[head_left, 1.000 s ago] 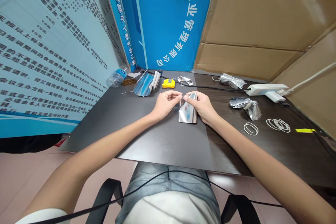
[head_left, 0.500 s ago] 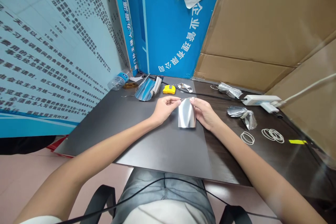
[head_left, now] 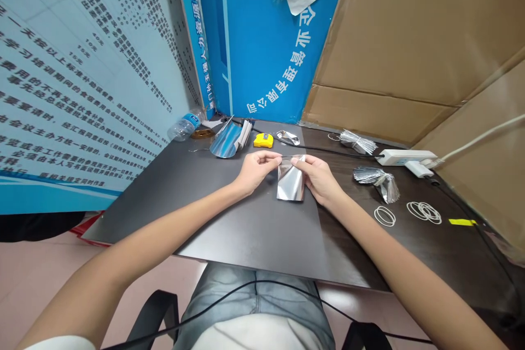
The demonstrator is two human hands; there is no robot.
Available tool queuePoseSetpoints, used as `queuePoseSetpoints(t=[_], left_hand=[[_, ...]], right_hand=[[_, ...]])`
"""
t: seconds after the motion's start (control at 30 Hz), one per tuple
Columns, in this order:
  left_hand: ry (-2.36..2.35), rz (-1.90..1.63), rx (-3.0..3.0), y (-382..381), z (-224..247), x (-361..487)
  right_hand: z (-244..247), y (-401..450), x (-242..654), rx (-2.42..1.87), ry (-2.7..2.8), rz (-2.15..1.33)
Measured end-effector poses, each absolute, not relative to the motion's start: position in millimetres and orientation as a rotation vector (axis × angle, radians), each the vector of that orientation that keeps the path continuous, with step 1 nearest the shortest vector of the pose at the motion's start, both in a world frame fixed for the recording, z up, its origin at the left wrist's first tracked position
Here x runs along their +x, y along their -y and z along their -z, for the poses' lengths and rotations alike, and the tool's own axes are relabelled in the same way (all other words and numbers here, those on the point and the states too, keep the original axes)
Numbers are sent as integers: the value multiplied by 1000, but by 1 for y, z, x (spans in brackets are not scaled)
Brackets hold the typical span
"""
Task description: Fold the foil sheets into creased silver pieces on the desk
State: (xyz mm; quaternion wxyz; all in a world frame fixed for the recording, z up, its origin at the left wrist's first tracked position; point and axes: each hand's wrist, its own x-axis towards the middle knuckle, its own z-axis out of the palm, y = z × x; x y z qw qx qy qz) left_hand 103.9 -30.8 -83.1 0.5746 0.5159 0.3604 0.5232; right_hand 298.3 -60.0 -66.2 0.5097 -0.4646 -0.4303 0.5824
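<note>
A shiny silver foil sheet (head_left: 290, 183) hangs just above the desk, its upper edge pinched by the fingers of my right hand (head_left: 318, 175). My left hand (head_left: 258, 170) is closed in a pinch at the sheet's upper left corner, and what lies between its thumb and finger is too small to make out. A thin line runs along the top of the sheet between the two hands. Behind them sit a yellow tape measure (head_left: 263, 140) and a twisted foil piece (head_left: 288, 137).
Rolled foil sheets (head_left: 229, 139) and a plastic bottle (head_left: 184, 127) are at the back left. On the right are foil bundles (head_left: 358, 141), (head_left: 379, 181) a second one, a power strip (head_left: 406, 157), white rings (head_left: 424, 212) and a yellow strip (head_left: 462, 222). A black cable crosses the desk's back.
My right thumb has moved slightly left and down over the foil's top edge. The foil's surface has creased and tilted a little. My left hand has hardly moved.
</note>
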Motion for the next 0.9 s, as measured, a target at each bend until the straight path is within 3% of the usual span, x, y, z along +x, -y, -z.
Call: queuePoseSetpoints(t=[0.9], left_hand=[[-907,-1247,1227,31,83,99]], right_hand=[[59,61,306,-1124,887,-1361]])
